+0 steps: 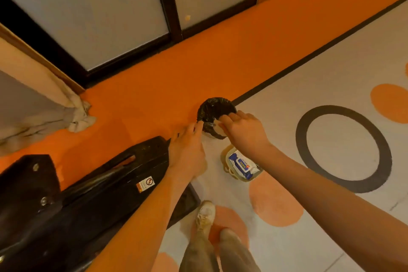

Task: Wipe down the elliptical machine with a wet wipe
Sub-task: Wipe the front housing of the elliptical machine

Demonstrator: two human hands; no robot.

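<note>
A small bin lined with a black bag [212, 109] stands on the floor. My right hand [242, 129] is over its near rim and pinches a crumpled pale wipe [217, 125] there. My left hand [187, 150] reaches to the bin's left rim, fingers extended and touching the bag's edge. The black elliptical machine [88, 194] lies at the lower left, under my left forearm. A blue-and-white pack of wet wipes [241, 165] sits in a small container on the floor just below my right wrist.
Orange floor runs along a dark-framed frosted glass door [110, 17]. A beige curtain [44, 112] bunches on the floor at the left. The grey floor has orange spots and a black ring [344, 148]. My feet [205, 214] stand near the machine's end.
</note>
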